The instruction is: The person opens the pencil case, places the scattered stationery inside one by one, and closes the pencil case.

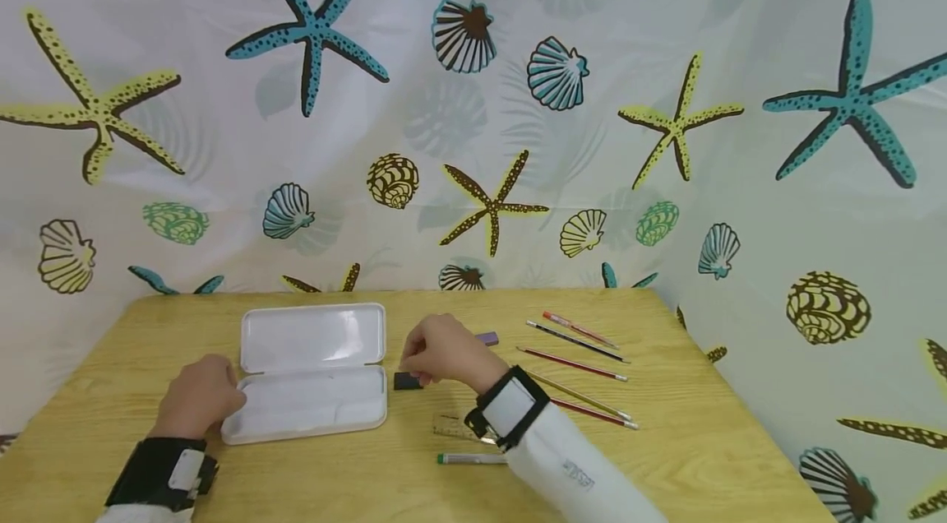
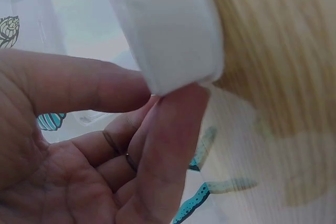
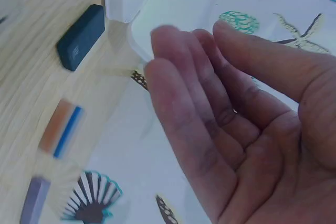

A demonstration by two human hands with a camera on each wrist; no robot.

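A white, round-cornered case [image 1: 314, 338] is laid open on the table [image 1: 333, 482], glossy inside; fine detail in its near tray [image 1: 311, 408] may be masked by glare. Its outer corner is pinched by the left hand [image 1: 198, 395]. Just beside it, a dark, rectangular block [image 3: 81, 38] is seen below the right hand [image 1: 447, 350], whose bent fingers are held apart from the thumb.

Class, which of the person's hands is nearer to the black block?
Right. The right hand is close beside the black block, holding nothing. The left hand is farther away, at the opposite end of the case, pinching its edge.
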